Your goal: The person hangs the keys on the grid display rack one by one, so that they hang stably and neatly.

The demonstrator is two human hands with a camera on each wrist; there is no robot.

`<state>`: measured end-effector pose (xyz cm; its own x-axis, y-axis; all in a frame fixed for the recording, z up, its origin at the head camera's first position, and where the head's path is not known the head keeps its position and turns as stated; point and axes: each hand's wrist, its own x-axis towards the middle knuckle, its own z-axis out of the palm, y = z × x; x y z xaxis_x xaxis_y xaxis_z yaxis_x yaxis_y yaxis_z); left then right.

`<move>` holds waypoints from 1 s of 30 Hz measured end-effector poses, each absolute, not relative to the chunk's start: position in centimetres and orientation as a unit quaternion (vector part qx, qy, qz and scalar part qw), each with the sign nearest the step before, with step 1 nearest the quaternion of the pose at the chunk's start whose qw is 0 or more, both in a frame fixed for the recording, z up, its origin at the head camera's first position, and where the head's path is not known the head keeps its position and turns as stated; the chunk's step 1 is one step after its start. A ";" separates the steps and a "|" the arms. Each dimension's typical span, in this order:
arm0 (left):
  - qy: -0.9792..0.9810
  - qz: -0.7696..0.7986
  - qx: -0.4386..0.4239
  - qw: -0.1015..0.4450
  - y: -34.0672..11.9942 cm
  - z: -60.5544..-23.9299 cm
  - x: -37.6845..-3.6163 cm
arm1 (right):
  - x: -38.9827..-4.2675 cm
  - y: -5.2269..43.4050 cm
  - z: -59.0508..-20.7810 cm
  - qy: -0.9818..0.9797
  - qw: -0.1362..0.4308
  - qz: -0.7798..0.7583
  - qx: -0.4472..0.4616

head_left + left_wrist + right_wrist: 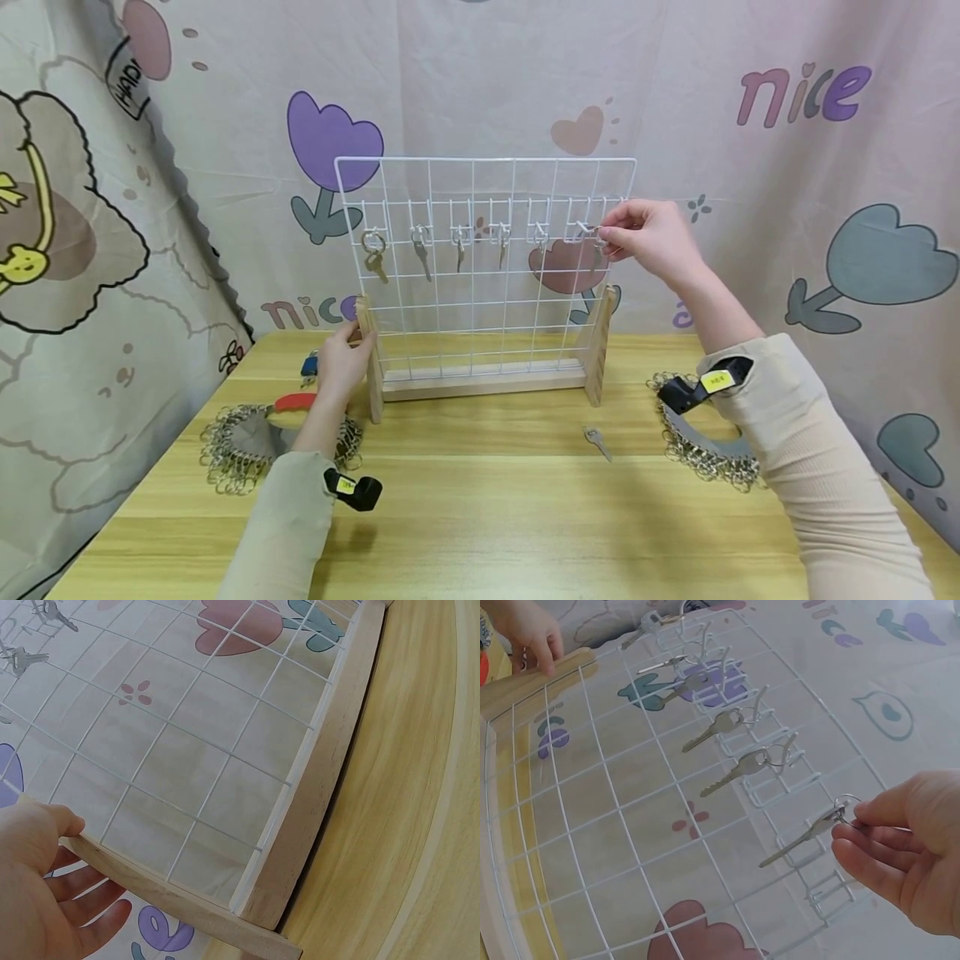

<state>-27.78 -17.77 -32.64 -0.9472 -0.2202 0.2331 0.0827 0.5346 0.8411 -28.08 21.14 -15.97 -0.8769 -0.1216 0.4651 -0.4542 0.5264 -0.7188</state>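
A white wire grid rack (493,158) stands upright in a wooden base, with a row of hooks across it. Several keys hang from the hooks, among them a brass-coloured key (377,267) at the left end. My left hand (345,358) holds the rack's left wooden upright (161,881), thumb on one side and fingers on the other. At the right end, my right hand (652,237) pinches a key ring (846,798) between thumb and fingertips. A silver key (802,840) dangles from that ring, beside the rightmost hook. Whether the ring is over the hook, I cannot tell.
A loose key (596,442) lies on the wooden table in front of the rack. Grey curved pieces crowded with metal rings lie at left (243,437) and right (708,446). A red piece (295,402) and a small blue object (309,365) are near my left arm.
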 end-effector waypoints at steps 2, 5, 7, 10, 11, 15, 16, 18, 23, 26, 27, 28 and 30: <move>-0.862 -0.481 0.040 0.154 -17.8 -32.7 -27.8 | -28.1 21.0 -16.1 -0.856 0.186 0.455 0.160; -0.861 -0.484 0.041 0.150 -17.8 -32.8 -27.7 | -28.2 20.8 -16.4 -0.856 0.190 0.457 0.153; -0.861 -0.484 0.043 0.149 -17.9 -32.9 -27.7 | -28.3 20.6 -16.5 -0.855 0.192 0.457 0.153; -0.863 -0.481 0.043 0.151 -17.9 -32.9 -27.7 | -28.4 20.6 -16.7 -0.857 0.193 0.453 0.153; -0.864 -0.478 0.043 0.151 -17.9 -32.8 -27.7 | -28.4 20.6 -16.8 -0.858 0.194 0.450 0.152; -0.864 -0.478 0.043 0.149 -17.9 -32.8 -27.8 | -28.6 20.6 -16.8 -0.862 0.193 0.445 0.147; -0.864 -0.479 0.043 0.149 -17.9 -32.8 -27.8 | -28.6 20.6 -16.8 -0.863 0.193 0.444 0.147; -0.863 -0.480 0.044 0.150 -17.9 -32.8 -27.9 | -28.6 20.6 -16.7 -0.866 0.194 0.438 0.145; -0.863 -0.479 0.042 0.155 -17.9 -32.7 -28.0 | -28.4 20.6 -16.6 -0.870 0.196 0.429 0.145; -0.862 -0.480 0.042 0.155 -17.9 -32.8 -28.1 | -28.4 20.8 -16.7 -0.865 0.196 0.436 0.151; -0.862 -0.481 0.043 0.155 -17.9 -32.8 -28.1 | -28.4 20.9 -16.7 -0.864 0.196 0.438 0.153; -0.862 -0.481 0.043 0.154 -17.9 -32.8 -28.1 | -28.4 21.0 -16.8 -0.863 0.197 0.439 0.155; -0.862 -0.481 0.043 0.153 -17.9 -32.8 -28.0 | -28.4 21.1 -16.9 -0.862 0.197 0.439 0.160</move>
<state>-28.02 -17.87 -32.76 -0.9492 -0.2222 0.2228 0.0728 0.5338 0.8425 -28.37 21.12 -16.89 -0.8707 -0.1024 0.4810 -0.4494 0.5627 -0.6938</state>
